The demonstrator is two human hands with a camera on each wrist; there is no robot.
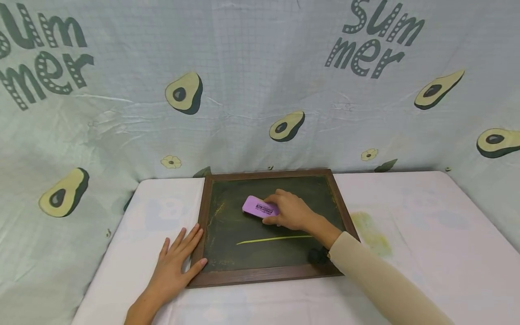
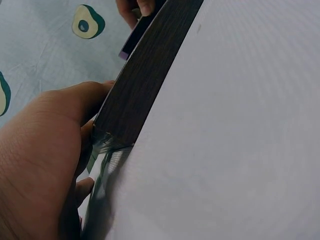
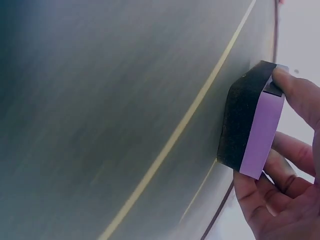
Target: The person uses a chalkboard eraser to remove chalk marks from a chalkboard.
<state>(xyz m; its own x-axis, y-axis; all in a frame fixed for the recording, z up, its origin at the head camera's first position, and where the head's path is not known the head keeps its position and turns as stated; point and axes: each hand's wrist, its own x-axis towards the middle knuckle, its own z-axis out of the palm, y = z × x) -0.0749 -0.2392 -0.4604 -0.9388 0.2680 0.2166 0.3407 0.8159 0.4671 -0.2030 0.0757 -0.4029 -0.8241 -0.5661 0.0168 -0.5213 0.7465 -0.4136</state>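
Observation:
A small blackboard [image 1: 227, 253] in a brown wooden frame lies on the white table. One yellow chalk line [image 1: 274, 239] crosses its lower half. My right hand [image 1: 290, 211] pinches a purple eraser [image 1: 259, 206] between thumb and fingers, over the board's middle. In the right wrist view, the eraser's dark felt [image 3: 240, 117] faces the board, and a second, thinner yellow line [image 3: 200, 190] runs out from beside it. At the frame's lower left corner, my left hand [image 1: 174, 266] rests with fingers spread along the wooden frame [image 2: 145, 80].
Behind the table hangs a pale cloth [image 1: 243, 90] printed with avocados. To the right of the board, a yellow-green smudge [image 1: 370, 234] marks the tabletop [image 1: 430, 225]. A dark object [image 1: 318, 256], apparently worn at my right wrist, hangs over the board's lower right.

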